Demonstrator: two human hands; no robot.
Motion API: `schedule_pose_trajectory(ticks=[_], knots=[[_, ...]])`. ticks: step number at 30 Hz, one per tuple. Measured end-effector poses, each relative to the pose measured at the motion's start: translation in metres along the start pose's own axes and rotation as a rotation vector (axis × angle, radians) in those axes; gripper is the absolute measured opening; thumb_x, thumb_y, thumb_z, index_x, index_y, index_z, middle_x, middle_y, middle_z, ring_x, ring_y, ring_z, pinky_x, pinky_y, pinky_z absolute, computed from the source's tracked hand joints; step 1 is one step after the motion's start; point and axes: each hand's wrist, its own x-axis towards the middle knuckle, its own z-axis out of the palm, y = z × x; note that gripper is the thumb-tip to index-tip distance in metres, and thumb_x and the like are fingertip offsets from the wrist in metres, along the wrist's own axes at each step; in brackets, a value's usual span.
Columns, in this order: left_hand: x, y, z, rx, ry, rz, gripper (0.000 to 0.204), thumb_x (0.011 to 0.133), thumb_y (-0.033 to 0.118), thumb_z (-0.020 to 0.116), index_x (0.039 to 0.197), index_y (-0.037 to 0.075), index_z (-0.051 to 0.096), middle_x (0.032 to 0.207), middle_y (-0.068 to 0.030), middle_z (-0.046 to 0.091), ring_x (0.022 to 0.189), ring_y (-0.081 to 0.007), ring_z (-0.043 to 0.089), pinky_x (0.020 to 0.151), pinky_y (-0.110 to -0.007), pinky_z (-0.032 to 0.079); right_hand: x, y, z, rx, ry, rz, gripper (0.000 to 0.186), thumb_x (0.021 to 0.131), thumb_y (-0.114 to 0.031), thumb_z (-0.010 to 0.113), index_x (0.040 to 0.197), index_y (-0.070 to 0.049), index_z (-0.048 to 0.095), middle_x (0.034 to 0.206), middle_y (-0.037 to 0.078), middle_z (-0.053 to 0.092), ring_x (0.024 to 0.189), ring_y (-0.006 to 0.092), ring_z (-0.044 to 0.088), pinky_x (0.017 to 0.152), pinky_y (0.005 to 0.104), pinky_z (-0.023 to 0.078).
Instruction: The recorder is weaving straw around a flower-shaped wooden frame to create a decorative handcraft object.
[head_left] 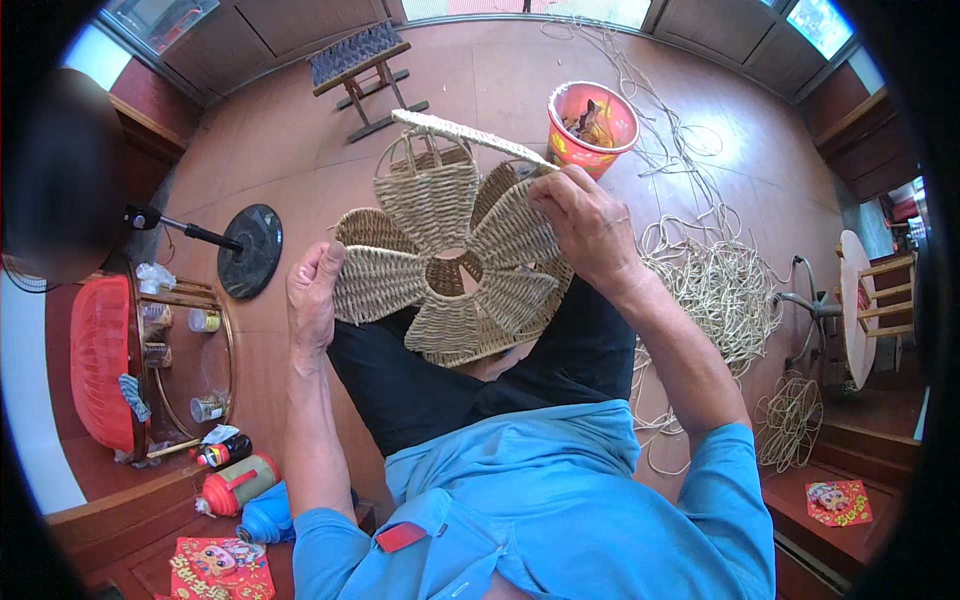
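Basket (445, 255) of tan woven petals, handle upright, clamped by left hand (312, 298) and right hand (585, 225).

Bare floor (300, 150) opens ahead on your left; the red bucket (592, 125) and tangled cord pile (715, 290) crowd your right.

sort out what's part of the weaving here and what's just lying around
In use: woven flower basket, left hand, right hand, loose cord pile, wire flower frame.
Lying about: orange bucket, red basket, bottles, wooden stool.
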Motion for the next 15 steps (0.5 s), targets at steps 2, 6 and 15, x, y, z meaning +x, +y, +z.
schedule_pose_trajectory(ticks=[2, 6, 15], knots=[[0.002, 0.002, 0.001, 0.052, 0.011, -0.009, 0.029, 0.108, 0.036, 0.069, 0.095, 0.01, 0.07, 0.086, 0.01, 0.062, 0.079, -0.0001, 0.052, 0.073, -0.02, 0.042, 0.007, 0.006, 0.002, -0.047, 0.006, -0.04, 0.006, 0.098, -0.014, 0.069, 0.104, -0.012, 0.066, 0.095, 0.007, 0.066, 0.083, 0.0336, 0.072, 0.071, 0.0446, 0.058], [0.007, 0.002, 0.003, 0.009, -0.017, 0.008, 0.03, 0.109, 0.037, 0.069, 0.096, 0.009, 0.071, 0.086, 0.0095, 0.062, 0.08, -0.0001, 0.053, 0.074, -0.02, 0.042, 0.02, 0.009, 0.013, -0.118, 0.067, -0.076, 0.004, 0.097, -0.017, 0.071, 0.099, -0.014, 0.07, 0.093, 0.005, 0.067, 0.086, 0.0307, 0.071, 0.075, 0.0437, 0.058], [0.002, 0.003, 0.002, 0.056, 0.011, 0.024, 0.033, 0.11, 0.036, 0.066, 0.099, 0.007, 0.073, 0.09, 0.006, 0.068, 0.08, -0.0014, 0.056, 0.074, -0.021, 0.045, -0.004, 0.037, -0.004, 0.262, 0.274, 0.387, 0.02, 0.098, -0.02, 0.077, 0.114, -0.008, 0.075, 0.104, 0.007, 0.072, 0.088, 0.0195, 0.071, 0.081, 0.0356, 0.057]])
